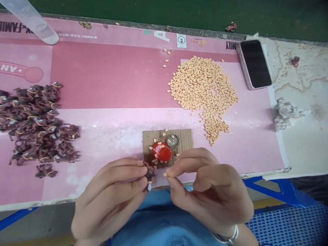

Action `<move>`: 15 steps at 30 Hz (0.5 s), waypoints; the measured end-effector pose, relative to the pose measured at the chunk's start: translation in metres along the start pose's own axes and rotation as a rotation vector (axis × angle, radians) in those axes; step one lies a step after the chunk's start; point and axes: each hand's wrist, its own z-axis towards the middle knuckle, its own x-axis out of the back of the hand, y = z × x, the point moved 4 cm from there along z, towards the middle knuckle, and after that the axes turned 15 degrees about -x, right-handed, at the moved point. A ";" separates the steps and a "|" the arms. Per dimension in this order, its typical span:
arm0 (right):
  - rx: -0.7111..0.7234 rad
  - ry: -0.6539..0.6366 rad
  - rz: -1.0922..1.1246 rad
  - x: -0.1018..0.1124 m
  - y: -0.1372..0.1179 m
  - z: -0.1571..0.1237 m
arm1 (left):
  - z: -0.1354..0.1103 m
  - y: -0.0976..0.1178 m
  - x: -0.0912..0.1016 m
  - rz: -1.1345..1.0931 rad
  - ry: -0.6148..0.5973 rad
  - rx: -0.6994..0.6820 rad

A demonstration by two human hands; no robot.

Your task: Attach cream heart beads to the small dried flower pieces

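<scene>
Between the fingertips of my left hand is a small dark brown figurine with a pale spot near its lower end. My right hand pinches a tiny cream-coloured piece, a short gap to the right of the figurine. Just beyond both hands lies a wooden board. On it stand a small red cap and a metal bottle cap, with several cream pieces scattered around them. A large heap of the same cream pieces is spread farther back on the right.
Many dark brown figurines are massed at the left. A phone rests at the back right, near a crumpled white lump. A translucent plastic strip reaches in at top left. A blue perforated stool is below the table.
</scene>
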 end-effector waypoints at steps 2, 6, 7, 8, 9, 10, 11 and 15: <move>0.010 -0.010 0.019 -0.003 0.001 0.001 | 0.002 0.001 0.001 0.012 -0.018 -0.019; 0.023 -0.003 0.068 -0.007 0.003 0.001 | 0.003 0.002 -0.004 0.032 0.007 -0.009; 0.018 0.001 0.077 -0.007 0.004 0.000 | 0.002 0.002 -0.005 0.030 0.016 0.000; 0.012 0.002 0.081 -0.007 0.005 0.000 | 0.001 0.002 -0.007 0.026 0.025 0.007; 0.012 -0.002 0.076 -0.006 0.005 -0.001 | 0.000 0.002 -0.009 0.021 0.034 0.013; 0.016 -0.005 0.065 -0.006 0.005 -0.003 | -0.001 0.003 -0.010 0.018 0.038 0.016; 0.021 -0.008 0.049 -0.004 0.004 -0.004 | -0.003 0.003 -0.011 0.018 0.043 0.021; 0.046 -0.020 -0.005 0.000 0.003 -0.011 | -0.008 0.006 -0.014 0.036 0.055 0.057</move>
